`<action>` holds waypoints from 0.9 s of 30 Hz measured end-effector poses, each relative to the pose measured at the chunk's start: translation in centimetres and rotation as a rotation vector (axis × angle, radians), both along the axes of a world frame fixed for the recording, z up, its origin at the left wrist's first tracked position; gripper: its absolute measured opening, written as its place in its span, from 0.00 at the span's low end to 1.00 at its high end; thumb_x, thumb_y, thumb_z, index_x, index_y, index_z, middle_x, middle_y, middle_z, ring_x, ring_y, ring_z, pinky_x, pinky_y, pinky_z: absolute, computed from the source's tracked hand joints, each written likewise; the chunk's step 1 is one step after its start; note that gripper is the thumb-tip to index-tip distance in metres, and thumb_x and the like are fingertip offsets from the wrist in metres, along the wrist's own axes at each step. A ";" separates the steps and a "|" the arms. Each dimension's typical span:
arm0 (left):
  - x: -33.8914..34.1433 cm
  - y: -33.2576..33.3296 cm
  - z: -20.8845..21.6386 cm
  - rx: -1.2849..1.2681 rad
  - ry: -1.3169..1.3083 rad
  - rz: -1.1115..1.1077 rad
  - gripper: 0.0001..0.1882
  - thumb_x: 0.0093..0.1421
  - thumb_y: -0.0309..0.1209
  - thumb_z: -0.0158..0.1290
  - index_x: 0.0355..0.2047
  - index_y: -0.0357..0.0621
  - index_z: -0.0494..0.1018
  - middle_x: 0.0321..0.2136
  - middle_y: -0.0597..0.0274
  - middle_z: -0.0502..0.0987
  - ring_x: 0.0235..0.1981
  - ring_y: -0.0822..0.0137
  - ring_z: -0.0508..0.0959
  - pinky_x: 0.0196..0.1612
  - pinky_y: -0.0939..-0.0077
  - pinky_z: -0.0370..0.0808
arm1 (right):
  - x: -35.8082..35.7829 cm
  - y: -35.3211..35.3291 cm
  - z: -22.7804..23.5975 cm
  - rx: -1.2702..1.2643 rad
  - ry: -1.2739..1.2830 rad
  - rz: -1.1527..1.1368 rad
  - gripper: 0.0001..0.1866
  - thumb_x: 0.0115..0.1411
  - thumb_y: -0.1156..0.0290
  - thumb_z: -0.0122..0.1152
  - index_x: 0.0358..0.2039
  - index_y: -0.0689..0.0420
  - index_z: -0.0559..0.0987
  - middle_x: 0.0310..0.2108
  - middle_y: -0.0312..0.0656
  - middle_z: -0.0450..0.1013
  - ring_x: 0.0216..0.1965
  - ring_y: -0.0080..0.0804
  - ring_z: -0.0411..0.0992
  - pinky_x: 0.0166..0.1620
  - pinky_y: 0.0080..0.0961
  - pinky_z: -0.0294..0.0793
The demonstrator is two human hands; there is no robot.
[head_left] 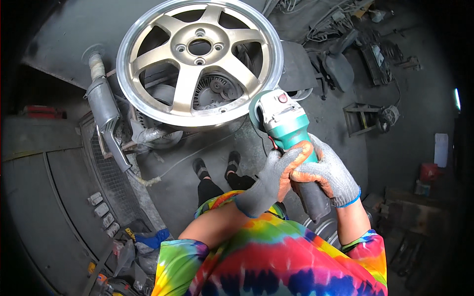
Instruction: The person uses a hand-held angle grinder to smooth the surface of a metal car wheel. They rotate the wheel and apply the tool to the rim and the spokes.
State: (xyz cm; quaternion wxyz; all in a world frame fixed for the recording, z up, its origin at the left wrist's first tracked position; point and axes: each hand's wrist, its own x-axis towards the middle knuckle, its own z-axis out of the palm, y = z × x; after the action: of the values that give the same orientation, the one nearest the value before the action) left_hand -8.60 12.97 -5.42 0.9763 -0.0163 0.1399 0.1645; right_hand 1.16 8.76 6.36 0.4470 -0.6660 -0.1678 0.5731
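A gold alloy wheel point(189, 84) with a bright silver lip faces up in front of me, its spokes spreading from a hub with several bolt holes. In my gloved hands is a teal angle grinder point(291, 129) with a silver head. The grinder's disc point(256, 111) is at the wheel's near right rim; whether it touches the metal I cannot tell. My left hand point(272, 173), in a grey and orange glove, is wrapped round the grinder's body. Beside it, my right hand point(332, 170) grips the same body closer to its dark rear end.
Another dusty power tool point(104, 108) leans at the left of the wheel, its cord crossing the floor. Motor-like parts point(217, 89) show beneath the spokes. A dusty chair point(338, 66) and a small metal stand point(363, 118) are at right. Bags and clutter point(131, 256) lie lower left.
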 end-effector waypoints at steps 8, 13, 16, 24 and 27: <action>-5.7 -0.9 -3.4 0.812 0.209 0.292 0.23 0.58 0.26 0.60 0.55 0.39 0.74 0.53 0.47 0.74 0.53 0.54 0.77 0.56 0.64 0.75 | -2.5 2.3 -1.0 0.023 -0.171 0.285 0.40 0.46 0.63 0.75 0.58 0.62 0.69 0.49 0.47 0.74 0.50 0.33 0.71 0.56 0.28 0.68; -6.1 0.1 -1.3 0.757 0.144 0.316 0.19 0.62 0.25 0.58 0.53 0.39 0.73 0.51 0.53 0.75 0.49 0.63 0.78 0.50 0.70 0.78 | -2.7 2.9 -0.2 -0.004 -0.232 0.377 0.37 0.48 0.66 0.73 0.58 0.63 0.69 0.48 0.44 0.74 0.49 0.29 0.71 0.55 0.27 0.69; -4.6 0.7 1.0 0.073 -0.003 0.129 0.17 0.62 0.25 0.58 0.52 0.38 0.73 0.47 0.59 0.75 0.47 0.69 0.78 0.49 0.73 0.77 | -2.1 2.2 0.2 -0.052 0.006 0.194 0.37 0.49 0.70 0.72 0.58 0.64 0.68 0.49 0.43 0.74 0.49 0.27 0.71 0.55 0.25 0.70; 0.5 -0.2 1.0 0.026 -0.003 0.022 0.26 0.60 0.31 0.63 0.55 0.36 0.69 0.46 0.59 0.74 0.47 0.69 0.78 0.48 0.71 0.78 | 1.0 0.3 0.4 -0.038 -0.125 0.074 0.38 0.46 0.74 0.74 0.58 0.63 0.69 0.51 0.41 0.74 0.52 0.27 0.71 0.58 0.27 0.70; 0.4 -0.2 0.0 -0.057 0.024 0.062 0.26 0.59 0.29 0.63 0.55 0.36 0.68 0.46 0.58 0.74 0.46 0.67 0.79 0.45 0.71 0.81 | 0.3 0.7 0.4 -0.014 -0.095 0.073 0.36 0.47 0.75 0.73 0.58 0.63 0.69 0.50 0.41 0.74 0.52 0.27 0.71 0.58 0.26 0.70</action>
State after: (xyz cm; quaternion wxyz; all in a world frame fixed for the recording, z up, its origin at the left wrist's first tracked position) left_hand -8.16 12.75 -5.45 0.9681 -0.0463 0.1555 0.1908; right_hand 1.44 9.45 6.81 0.4126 -0.6890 -0.2093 0.5579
